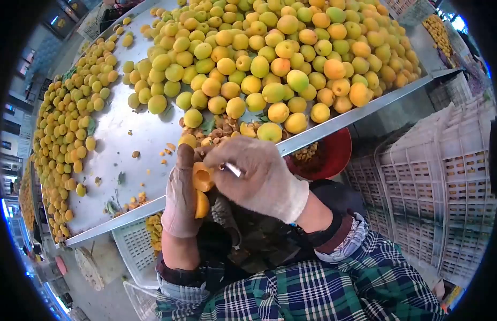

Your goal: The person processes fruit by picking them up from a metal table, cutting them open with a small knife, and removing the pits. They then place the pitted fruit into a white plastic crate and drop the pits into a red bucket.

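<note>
Metal table under apricots, left hand around cut fruit, right hand around tool

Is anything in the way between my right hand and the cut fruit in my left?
Nothing visible is. The cut fruit sits in the left hand, its hollow showing, right beside the right hand, which grips a small tool. The fruit pile lies beyond both hands, not between them.
</note>
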A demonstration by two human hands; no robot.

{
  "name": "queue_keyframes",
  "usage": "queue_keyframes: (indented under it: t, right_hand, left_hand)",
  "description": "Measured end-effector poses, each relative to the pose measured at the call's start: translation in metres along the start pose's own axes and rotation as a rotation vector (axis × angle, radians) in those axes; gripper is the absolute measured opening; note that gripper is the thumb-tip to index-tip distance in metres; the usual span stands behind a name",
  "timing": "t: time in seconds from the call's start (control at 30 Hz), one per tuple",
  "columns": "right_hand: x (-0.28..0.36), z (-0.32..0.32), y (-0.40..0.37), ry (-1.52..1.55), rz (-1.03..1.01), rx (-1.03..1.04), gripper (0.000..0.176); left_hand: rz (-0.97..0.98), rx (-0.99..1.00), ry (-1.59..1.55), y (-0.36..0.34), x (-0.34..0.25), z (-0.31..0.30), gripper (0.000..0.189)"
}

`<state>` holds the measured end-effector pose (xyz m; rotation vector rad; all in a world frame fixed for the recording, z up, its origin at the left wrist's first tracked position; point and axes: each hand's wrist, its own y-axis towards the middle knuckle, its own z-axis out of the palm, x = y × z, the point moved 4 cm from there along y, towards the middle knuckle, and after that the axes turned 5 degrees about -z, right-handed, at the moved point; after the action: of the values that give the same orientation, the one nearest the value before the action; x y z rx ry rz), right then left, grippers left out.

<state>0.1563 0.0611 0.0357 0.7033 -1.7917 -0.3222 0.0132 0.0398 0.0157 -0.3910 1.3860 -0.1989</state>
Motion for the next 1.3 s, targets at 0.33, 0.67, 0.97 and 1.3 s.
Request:
queue_keyframes:
  t: [0.33,0.67,0.97,1.3]
  right_hand:
    - [0.034,0.004,-0.009,-0.474,-0.287,0.297,0.013]
    - [0.014,0.006,-0.016,-0.083,-0.096,-0.004,0.015]
    - [-0.062,-0.103,-0.016,1.123,0.604,-0.882,0.006]
    - [-0.057,-0.148,-0.026,1.171,0.772,-1.110,0.030]
  left_hand:
    - [0.273,0.025,0.293,0.000,0.014,-0.006,0.051]
    - [0.286,-0.033,0.441,-0.057,-0.004,-0.014,0.042]
    - [0.259,-0.833,1.493,-0.102,0.004,-0.240,0.029]
    - [0.476,-0.403,0.957,-0.044,-0.006,-0.103,0.022]
